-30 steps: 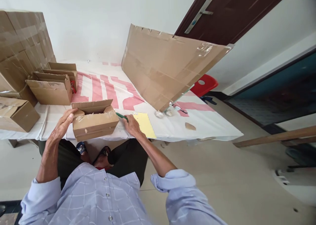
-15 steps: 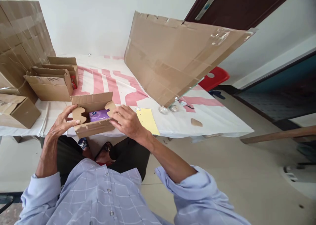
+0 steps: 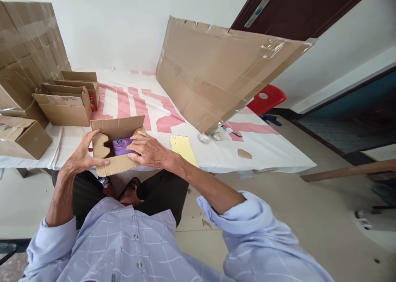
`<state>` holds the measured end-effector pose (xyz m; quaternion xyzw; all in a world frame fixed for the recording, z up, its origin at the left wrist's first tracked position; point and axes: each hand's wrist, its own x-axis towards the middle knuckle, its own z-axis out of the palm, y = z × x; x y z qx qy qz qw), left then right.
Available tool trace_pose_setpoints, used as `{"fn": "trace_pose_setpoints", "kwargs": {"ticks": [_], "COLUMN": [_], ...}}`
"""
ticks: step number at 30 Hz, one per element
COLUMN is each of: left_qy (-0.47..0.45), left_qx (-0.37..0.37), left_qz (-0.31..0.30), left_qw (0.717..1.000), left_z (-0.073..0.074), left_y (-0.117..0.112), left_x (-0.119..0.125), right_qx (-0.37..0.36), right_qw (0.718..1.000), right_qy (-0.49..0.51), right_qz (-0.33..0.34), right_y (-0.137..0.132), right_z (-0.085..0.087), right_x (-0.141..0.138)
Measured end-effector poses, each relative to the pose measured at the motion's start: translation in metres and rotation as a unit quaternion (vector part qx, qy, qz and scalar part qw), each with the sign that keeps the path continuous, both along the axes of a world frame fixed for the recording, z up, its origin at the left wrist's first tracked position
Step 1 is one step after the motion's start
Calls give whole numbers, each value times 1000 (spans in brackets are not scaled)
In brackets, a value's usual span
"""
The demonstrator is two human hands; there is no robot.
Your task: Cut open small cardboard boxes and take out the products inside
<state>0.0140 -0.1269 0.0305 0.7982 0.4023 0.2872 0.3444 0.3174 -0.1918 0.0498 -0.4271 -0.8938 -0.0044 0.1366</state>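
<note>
A small cardboard box (image 3: 116, 166) stands open at the table's front edge, its long back flap raised and its front flap leaning toward me. Inside lies a purple packet (image 3: 121, 146), partly covered by my fingers. My left hand (image 3: 83, 154) grips the box's left end, fingers behind the side flap and thumb on the front flap. My right hand (image 3: 148, 149) is at the right end, its fingers bent over the side flap and its thumb near the front flap. The right fingertips reach over the packet's edge.
Open cardboard boxes (image 3: 66, 112) stand at the left, beside a closed box (image 3: 26, 137) and a tall taped stack (image 3: 34, 38). A large cardboard sheet (image 3: 213, 75) leans at the back. A yellow sheet (image 3: 184, 148), tape rolls (image 3: 204, 138) and a cardboard scrap (image 3: 244, 153) lie rightward.
My right hand has moved left and now lies over the box's right end. The front flap has tipped outward, and my left thumb has come down onto it.
</note>
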Motion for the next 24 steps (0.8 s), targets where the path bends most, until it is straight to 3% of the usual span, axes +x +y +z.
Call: {"fn": "trace_pose_setpoints", "kwargs": {"ticks": [5,9,16,20,24], "left_qy": [-8,-18,-25,-35,-43], "left_qx": [3,6,-11,-23,-30], "left_qz": [-5,-15,-16,-13,-19], "left_qw": [1000,1000,999,999,998], "left_z": [-5,-6,-8,-14,-20], "left_y": [-5,-5,-4,1,6], "left_x": [-2,1,2,1,0], "right_qx": [37,-9,-82,-185,-189], "right_qw": [989,973,959,928,931], "right_qy": [-111,-186,-241,-293,-295], "right_qz": [-90,-136,-124,-138,-100], "right_y": [3,9,44,71,80], "right_z": [21,26,19,20,19], "right_x": [4,-11,-47,-48,-43]}}
